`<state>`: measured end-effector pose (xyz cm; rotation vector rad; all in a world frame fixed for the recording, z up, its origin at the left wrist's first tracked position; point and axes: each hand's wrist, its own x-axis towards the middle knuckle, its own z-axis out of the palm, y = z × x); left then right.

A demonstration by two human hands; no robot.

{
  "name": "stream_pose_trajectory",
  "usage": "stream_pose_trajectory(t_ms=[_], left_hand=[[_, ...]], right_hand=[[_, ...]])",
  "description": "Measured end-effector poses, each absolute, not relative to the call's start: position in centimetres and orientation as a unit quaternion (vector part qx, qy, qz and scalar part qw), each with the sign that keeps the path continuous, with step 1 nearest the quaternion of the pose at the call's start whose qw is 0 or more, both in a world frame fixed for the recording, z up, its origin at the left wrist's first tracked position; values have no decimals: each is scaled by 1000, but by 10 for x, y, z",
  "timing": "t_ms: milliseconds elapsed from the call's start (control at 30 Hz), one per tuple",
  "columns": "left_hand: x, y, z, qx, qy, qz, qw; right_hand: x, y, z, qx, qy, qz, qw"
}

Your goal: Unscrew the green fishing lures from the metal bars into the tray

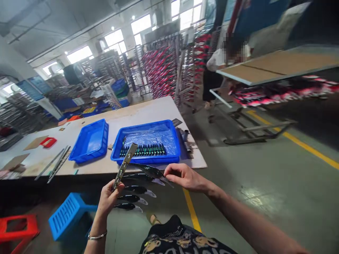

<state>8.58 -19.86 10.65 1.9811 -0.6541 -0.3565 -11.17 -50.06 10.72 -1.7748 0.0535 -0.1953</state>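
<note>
The lined tray (169,158) has a second tray (90,155) at left and, in front, a metal strip (124,165) of glossy black lures (134,189): left hand (108,195) clasping it, right hand (186,178) pinching the top lure (148,170).

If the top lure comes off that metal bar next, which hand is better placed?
Probably the right hand: it is at the outer end of the top lure, while the left hand is occupied gripping the metal bar.
</note>
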Motion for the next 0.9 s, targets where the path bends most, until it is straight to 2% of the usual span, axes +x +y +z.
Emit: stream_pose_trajectory(t_ms=[367, 600, 900], left_hand=[[181, -86, 99, 837, -214, -144, 483], [231, -34, 96, 834, -173, -131, 507], [258, -12, 102, 829, -54, -113, 545]], right_hand=[[42, -425, 101, -743, -95, 83, 657], [123, -378, 93, -684, -97, 142, 709], [215, -358, 84, -597, -139, 168, 772]])
